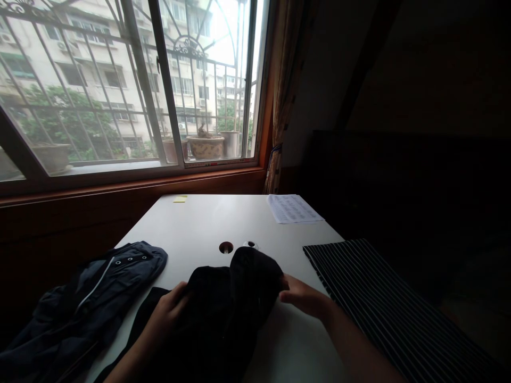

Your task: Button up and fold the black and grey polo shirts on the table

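Gripping black cloth (217,311) by its edge, the right hand (303,298) faces the left hand (170,306), whose fingers seem closed on it too, tips hidden in dark folds. The cloth bunches between them over the table (199,226). Left of the fingers lies a garment (99,300); rightward, striped cloth (371,287); farther ahead, papers (294,209).

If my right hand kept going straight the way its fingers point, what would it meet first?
The black garment: the fingers of the right hand already appear to be at its edge, though dark cloth makes the depth unclear.
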A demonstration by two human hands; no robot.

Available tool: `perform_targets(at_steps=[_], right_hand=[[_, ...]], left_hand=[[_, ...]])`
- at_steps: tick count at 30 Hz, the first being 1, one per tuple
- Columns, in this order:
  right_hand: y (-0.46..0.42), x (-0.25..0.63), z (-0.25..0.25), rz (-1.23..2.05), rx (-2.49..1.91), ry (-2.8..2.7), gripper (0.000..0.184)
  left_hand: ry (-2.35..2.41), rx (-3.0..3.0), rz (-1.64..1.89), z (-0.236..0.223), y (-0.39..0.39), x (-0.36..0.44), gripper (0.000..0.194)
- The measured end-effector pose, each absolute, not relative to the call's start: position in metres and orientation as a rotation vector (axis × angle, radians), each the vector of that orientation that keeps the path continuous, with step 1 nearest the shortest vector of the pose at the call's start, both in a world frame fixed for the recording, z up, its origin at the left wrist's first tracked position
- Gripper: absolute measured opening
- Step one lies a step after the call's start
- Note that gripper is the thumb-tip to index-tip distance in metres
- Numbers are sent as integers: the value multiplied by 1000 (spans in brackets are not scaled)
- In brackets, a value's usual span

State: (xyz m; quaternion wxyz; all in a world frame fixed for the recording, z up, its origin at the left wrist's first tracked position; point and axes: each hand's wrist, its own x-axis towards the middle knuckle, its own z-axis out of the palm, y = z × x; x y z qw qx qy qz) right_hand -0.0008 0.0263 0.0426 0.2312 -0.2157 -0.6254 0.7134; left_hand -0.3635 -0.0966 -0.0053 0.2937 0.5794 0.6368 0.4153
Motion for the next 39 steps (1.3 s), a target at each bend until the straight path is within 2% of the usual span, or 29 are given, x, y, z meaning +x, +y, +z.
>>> perform_targets(at_steps=[2,6,10,13,18,23,26,29,34,39], right_hand=[[23,14,49,2079,-552,-1589,71],[22,32,52,2111,-632,-1428,39],[19,21,47,1994,-717,-1648,43],[13,-8,47,1700,-748,-1868,44],[-1,-64,61,1208,-546,-2264,40],[14,-74,63,1271,-338,-2246,34],[44,-52,45,1108,-633,-1989,34],[68,-25,20,924,-981,-1978,33],[71,-16,-9,864,-1062,-2121,39],[59,-31,-3,823,-1078,-2150,14]], left_hand=[[1729,1518,1114,-7,-95,-365,40],[1795,1468,1170,-7,-94,-365,43],[1758,1481,1127,-3,-96,-362,42],[1729,1496,1114,0,-97,-361,43],[1694,1572,1074,1,-98,-362,42],[1741,1587,1082,-1,-98,-364,40],[1779,1559,1139,-1,-97,-364,38],[1752,1584,1159,3,-97,-363,38],[1743,1642,1229,9,-96,-359,38],[1783,1672,1256,6,-99,-372,34]])
